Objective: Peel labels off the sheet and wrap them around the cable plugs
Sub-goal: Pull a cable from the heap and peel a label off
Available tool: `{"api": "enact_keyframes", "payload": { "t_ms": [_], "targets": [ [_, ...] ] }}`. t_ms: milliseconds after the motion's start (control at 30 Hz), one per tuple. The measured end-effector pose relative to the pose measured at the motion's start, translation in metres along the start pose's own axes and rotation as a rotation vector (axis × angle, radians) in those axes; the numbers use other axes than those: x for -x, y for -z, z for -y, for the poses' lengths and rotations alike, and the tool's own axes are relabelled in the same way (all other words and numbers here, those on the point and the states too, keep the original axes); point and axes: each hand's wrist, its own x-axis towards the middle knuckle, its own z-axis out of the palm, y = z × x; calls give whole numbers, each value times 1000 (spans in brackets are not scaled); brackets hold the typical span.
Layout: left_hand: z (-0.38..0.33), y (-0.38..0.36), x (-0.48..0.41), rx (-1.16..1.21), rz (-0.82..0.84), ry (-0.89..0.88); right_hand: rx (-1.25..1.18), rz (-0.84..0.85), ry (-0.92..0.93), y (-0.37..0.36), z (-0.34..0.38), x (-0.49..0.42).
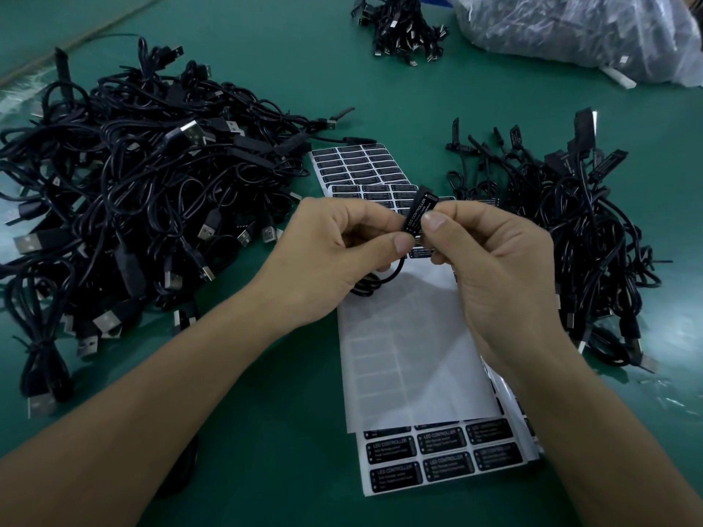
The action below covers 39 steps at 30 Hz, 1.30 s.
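Black cable pile (125, 192) L, 2nd pile (563, 230) R; sheets (411, 367) under plug (418, 211).

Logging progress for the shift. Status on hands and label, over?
Left hand and right hand both pinch the plug above the label sheet. Label on plug, text showing. Nothing in the way; cable piles lie off to both sides.

black cables (125, 192), green table (266, 431), black labels (437, 450)

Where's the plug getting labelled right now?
In the middle of the head view, the plug is pinched between the left hand and right hand, just above the label sheets.
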Motion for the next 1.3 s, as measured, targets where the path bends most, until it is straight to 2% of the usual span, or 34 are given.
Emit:
{"api": "enact_keyframes", "payload": {
  "t_ms": [533,1300],
  "targets": [
    [3,1,-1,15,38,-11,41,-14,58,-1,0,0],
    [0,-6,1,29,-52,-7,123,-96,132,-10,4,5]
  ]
}}
